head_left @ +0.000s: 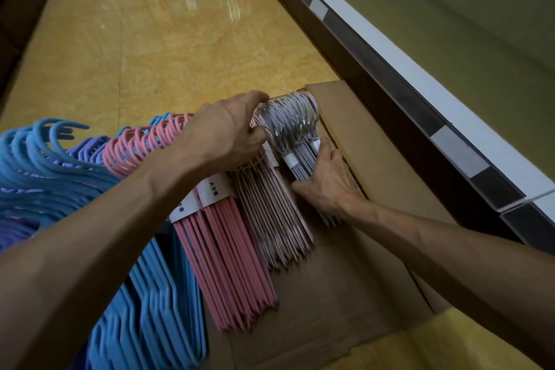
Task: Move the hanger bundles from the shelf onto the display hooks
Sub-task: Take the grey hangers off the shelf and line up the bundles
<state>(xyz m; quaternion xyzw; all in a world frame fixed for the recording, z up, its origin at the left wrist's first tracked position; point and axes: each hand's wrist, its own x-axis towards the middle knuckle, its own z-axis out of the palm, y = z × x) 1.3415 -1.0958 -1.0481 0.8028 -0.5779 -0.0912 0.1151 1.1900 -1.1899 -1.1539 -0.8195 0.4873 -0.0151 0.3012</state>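
Note:
Hanger bundles stand packed in a row in an open cardboard box [336, 285]: blue bundles [156, 294] at the left, pink bundles [228, 255] with white paper bands, a pale pink bundle [279, 228], and a grey bundle [300, 129] at the right end. My left hand [228, 132] grips the hook tops where the pale pink and grey bundles meet. My right hand [330, 180] curls round the shafts of the grey bundle just below its white band. No display hooks are in view.
The box sits on a yellow marbled floor [144, 39]. A shelf unit with a white front edge [420, 78] and dark base runs along the right, close to the box flap [369, 141]. Purple hangers [87, 147] lie among the blue ones.

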